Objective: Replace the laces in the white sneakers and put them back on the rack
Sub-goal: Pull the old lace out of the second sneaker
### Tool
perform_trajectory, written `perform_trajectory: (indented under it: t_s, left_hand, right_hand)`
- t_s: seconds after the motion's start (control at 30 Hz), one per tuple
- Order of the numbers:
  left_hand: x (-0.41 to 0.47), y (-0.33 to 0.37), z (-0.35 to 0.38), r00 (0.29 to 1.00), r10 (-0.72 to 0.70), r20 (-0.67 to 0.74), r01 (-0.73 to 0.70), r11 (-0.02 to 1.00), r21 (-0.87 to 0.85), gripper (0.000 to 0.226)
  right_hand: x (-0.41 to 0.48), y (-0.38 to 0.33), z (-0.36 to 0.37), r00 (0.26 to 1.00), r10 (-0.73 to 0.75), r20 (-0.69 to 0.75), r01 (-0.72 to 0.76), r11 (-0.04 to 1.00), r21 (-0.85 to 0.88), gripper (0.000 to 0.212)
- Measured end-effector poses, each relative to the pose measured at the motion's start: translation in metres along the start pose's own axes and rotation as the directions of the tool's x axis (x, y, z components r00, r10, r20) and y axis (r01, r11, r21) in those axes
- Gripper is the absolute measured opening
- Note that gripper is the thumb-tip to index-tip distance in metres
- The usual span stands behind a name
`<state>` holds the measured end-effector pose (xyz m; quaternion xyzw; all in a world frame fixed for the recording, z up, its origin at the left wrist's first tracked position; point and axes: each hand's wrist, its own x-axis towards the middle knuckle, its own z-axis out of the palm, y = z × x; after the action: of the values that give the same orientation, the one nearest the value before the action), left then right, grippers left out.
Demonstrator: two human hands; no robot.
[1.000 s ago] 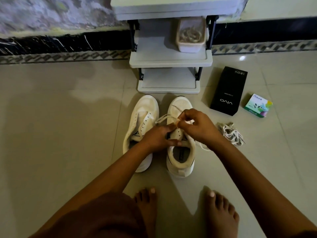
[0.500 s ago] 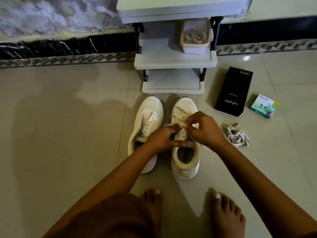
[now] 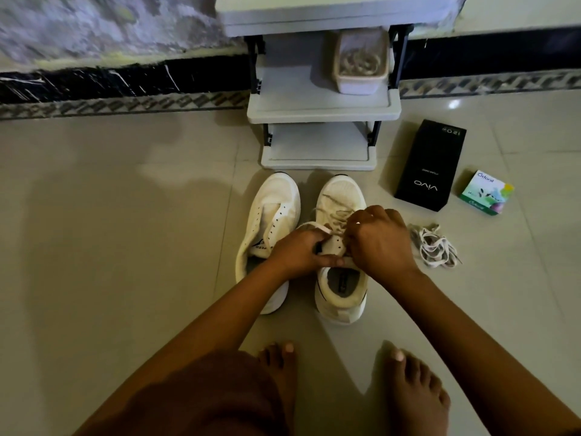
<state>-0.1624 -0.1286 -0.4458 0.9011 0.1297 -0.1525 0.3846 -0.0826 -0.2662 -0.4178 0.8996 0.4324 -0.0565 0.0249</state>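
Two white sneakers stand side by side on the tiled floor, toes toward the rack. The left sneaker (image 3: 272, 212) has bare eyelets and no lace. The right sneaker (image 3: 341, 291) carries a lace (image 3: 333, 212) partly threaded over its front. My left hand (image 3: 298, 250) grips the right sneaker's tongue and a flat lace end at the eyelets. My right hand (image 3: 379, 239) pinches the lace over the same eyelets, its fingertips hidden. A loose bundle of laces (image 3: 435, 247) lies on the floor just right of my right wrist.
The grey shoe rack (image 3: 319, 105) stands against the wall straight ahead, with a tub of laces (image 3: 360, 62) on its middle shelf. A black phone box (image 3: 429, 166) and a small green box (image 3: 485, 191) lie to the right. My bare feet (image 3: 415, 401) are below the sneakers.
Both hands have come lower over the right sneaker's eyelets and closer together. The lace loop that stood out to the left has shrunk toward the shoe.
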Motion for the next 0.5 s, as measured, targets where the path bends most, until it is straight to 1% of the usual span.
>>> perform_trajectory:
  t_s: [0.03, 0.07, 0.1, 0.13, 0.17, 0.2, 0.23, 0.27, 0.3, 0.33, 0.37, 0.4, 0.43, 0.47, 0.5]
  left_hand:
    - [0.0, 0.0, 0.0, 1.0, -0.008, 0.002, 0.008, 1.0, 0.017, 0.062]
    - [0.001, -0.001, 0.0, 1.0, -0.012, 0.005, 0.012, 0.999, 0.038, 0.063]
    - [0.001, -0.002, 0.001, 1.0, -0.015, 0.015, 0.014, 0.998, 0.06, 0.065]
    - [0.002, -0.002, 0.001, 1.0, -0.02, 0.024, 0.018, 0.997, 0.074, 0.066]
    - [0.002, -0.003, 0.001, 0.999, -0.032, 0.032, 0.029, 0.997, 0.075, 0.067]
    - [0.003, -0.004, 0.001, 0.998, -0.043, 0.035, 0.041, 0.997, 0.069, 0.069]
    - [0.003, -0.005, 0.003, 0.998, -0.055, 0.037, 0.053, 0.997, 0.061, 0.072]
    - [0.004, -0.006, 0.003, 0.997, -0.068, 0.036, 0.066, 0.996, 0.057, 0.076]
    - [0.004, -0.007, 0.004, 0.996, -0.08, 0.036, 0.078, 0.995, 0.057, 0.077]
    - [0.004, -0.006, 0.003, 0.996, -0.087, 0.036, 0.085, 0.995, 0.061, 0.078]
    - [0.003, -0.005, 0.003, 0.995, -0.086, 0.043, 0.083, 0.994, 0.072, 0.077]
    - [0.003, -0.004, 0.002, 0.996, -0.071, 0.045, 0.067, 0.995, 0.079, 0.076]
    - [0.003, -0.004, 0.001, 0.997, -0.059, 0.05, 0.055, 0.995, 0.077, 0.074]
    - [0.003, -0.004, 0.001, 0.998, -0.045, 0.05, 0.042, 0.997, 0.067, 0.071]
    - [0.004, -0.002, 0.0, 0.998, -0.04, 0.047, 0.037, 0.998, 0.058, 0.068]
  right_hand:
    - [0.002, 0.001, 0.002, 1.0, -0.008, 0.02, 0.008, 1.0, -0.017, 0.033]
    - [0.004, 0.002, 0.003, 1.0, 0.003, 0.03, -0.004, 1.0, 0.021, 0.032]
    - [0.003, 0.003, 0.002, 0.999, 0.037, 0.01, -0.038, 0.988, 0.151, 0.027]
    - [0.003, 0.003, -0.007, 0.994, 0.107, -0.004, -0.096, 0.912, 0.399, 0.021]
    - [0.003, 0.001, -0.02, 0.986, 0.163, 0.03, -0.139, 0.718, 0.682, 0.015]
    - [0.004, -0.003, -0.037, 0.984, 0.167, 0.065, -0.135, 0.458, 0.878, 0.01]
    - [0.006, -0.007, -0.055, 0.987, 0.154, 0.039, -0.08, 0.273, 0.959, 0.007]
    - [0.01, -0.01, -0.071, 0.986, 0.164, -0.029, -0.006, 0.209, 0.978, 0.008]
    - [0.015, -0.012, -0.083, 0.979, 0.184, -0.085, 0.048, 0.2, 0.979, 0.009]
    - [0.02, -0.012, -0.091, 0.969, 0.214, -0.121, 0.068, 0.24, 0.968, 0.011]
    - [0.025, -0.008, -0.092, 0.966, 0.232, -0.112, 0.033, 0.317, 0.948, 0.022]
    - [0.029, -0.002, -0.088, 0.973, 0.222, -0.058, -0.039, 0.407, 0.913, 0.041]
    - [0.028, 0.005, -0.079, 0.981, 0.191, 0.028, -0.122, 0.503, 0.855, 0.06]
    - [0.025, 0.012, -0.069, 0.982, 0.143, 0.12, -0.184, 0.623, 0.76, 0.075]
    - [0.019, 0.015, -0.057, 0.973, 0.096, 0.209, -0.21, 0.742, 0.637, 0.083]
